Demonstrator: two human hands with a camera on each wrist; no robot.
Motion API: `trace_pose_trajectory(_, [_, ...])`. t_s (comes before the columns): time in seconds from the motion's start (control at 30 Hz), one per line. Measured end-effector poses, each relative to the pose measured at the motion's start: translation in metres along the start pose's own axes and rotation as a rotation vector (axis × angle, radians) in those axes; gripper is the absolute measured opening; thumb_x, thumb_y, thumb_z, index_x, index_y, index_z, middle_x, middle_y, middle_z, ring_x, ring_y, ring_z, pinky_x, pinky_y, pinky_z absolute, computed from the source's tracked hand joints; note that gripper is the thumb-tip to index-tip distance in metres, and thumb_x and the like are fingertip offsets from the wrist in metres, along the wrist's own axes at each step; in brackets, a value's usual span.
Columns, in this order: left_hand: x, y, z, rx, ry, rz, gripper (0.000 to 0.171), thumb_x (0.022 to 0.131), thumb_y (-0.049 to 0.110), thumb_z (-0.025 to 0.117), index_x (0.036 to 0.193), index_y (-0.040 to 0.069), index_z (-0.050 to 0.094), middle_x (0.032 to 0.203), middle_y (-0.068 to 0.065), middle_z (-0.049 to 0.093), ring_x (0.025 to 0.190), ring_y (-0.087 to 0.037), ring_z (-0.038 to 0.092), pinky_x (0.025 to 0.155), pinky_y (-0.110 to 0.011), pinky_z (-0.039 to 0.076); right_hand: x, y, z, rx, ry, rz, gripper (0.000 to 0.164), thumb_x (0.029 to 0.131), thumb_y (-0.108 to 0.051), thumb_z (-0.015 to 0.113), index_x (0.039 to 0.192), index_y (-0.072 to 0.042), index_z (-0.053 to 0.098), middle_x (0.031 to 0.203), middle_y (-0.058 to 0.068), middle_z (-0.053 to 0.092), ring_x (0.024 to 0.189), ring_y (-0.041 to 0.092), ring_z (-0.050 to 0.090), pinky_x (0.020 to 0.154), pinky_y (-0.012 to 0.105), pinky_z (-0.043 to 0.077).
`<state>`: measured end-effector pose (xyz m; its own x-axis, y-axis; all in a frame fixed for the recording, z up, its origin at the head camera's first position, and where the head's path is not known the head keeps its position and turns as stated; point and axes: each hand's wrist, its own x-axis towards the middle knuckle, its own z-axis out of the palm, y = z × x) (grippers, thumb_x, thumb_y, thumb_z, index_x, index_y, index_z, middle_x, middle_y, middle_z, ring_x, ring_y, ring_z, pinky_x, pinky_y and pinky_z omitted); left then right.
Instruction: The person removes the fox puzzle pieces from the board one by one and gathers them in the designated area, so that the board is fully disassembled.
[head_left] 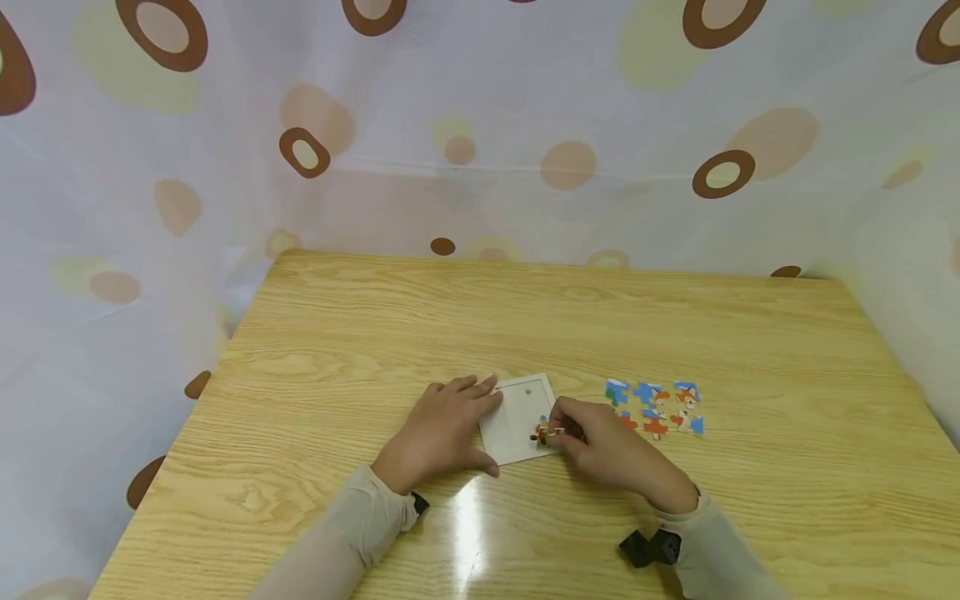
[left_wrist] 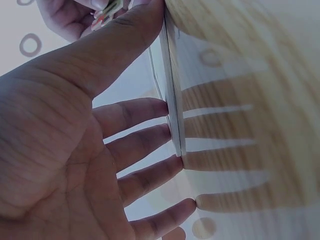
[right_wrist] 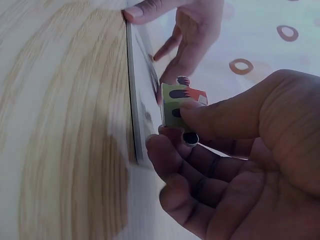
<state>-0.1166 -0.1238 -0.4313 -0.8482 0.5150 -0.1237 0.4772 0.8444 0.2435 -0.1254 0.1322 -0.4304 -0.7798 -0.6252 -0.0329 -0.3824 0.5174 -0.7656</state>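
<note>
A pale, shallow puzzle tray (head_left: 510, 429) lies slightly turned on the table. My left hand (head_left: 450, 425) rests along its left side, fingers spread and fairly straight, thumb by the near left corner; in the left wrist view the fingertips touch the tray's edge. Over the right part of the tray, my right hand (head_left: 603, 442) pinches a jigsaw piece (right_wrist: 172, 107) between thumb and fingers. That piece is green and red with dark patches and stands tilted on edge in the right wrist view. Whether it touches the tray floor I cannot tell.
Right of the tray lie several loose jigsaw pieces (head_left: 655, 425) in blue, orange and white, partly behind my right hand. The wooden table (head_left: 337, 333) ends at a white patterned cloth (head_left: 495, 108) behind and at the sides. A small mark (head_left: 528, 392) shows on the tray floor.
</note>
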Motion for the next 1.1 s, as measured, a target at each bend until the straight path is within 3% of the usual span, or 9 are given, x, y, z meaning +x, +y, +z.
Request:
trace_pose_trajectory(0.23, [0.0,0.0,0.002,-0.036,0.0,0.012,0.098,0.072,0.06,0.087,0.152,0.013,0.054,0.162,-0.006,0.042,0.147,-0.032,0.04,0.11,-0.055,0.039,-0.018,0.011,-0.012,-0.044,0.058,0.008,0.011,0.098,-0.005,0.069,0.093,-0.013,0.064,0.08,-0.007,0.06,0.068,0.007,0.05,0.06,0.026,0.045])
trace_pose_trajectory(0.57, [0.001,-0.001,-0.001,-0.008,0.027,0.041,0.099,0.07,0.061,0.087,0.15,0.012,0.056,0.161,-0.007,0.044,0.145,-0.034,0.043,0.107,-0.053,0.042,-0.048,0.023,-0.033,-0.072,0.149,0.018,0.012,0.097,-0.003,0.069,0.094,-0.013,0.064,0.08,-0.007,0.061,0.066,0.005,0.051,0.056,0.026,0.046])
trace_pose_trajectory(1.1, [-0.001,-0.002,-0.001,-0.046,0.021,0.033,0.099,0.071,0.059,0.088,0.151,0.011,0.055,0.161,-0.008,0.043,0.145,-0.035,0.042,0.108,-0.055,0.041,-0.081,0.044,-0.046,-0.117,0.233,0.135,0.009,0.098,-0.002,0.068,0.098,-0.011,0.069,0.084,-0.007,0.065,0.065,0.005,0.054,0.056,0.026,0.046])
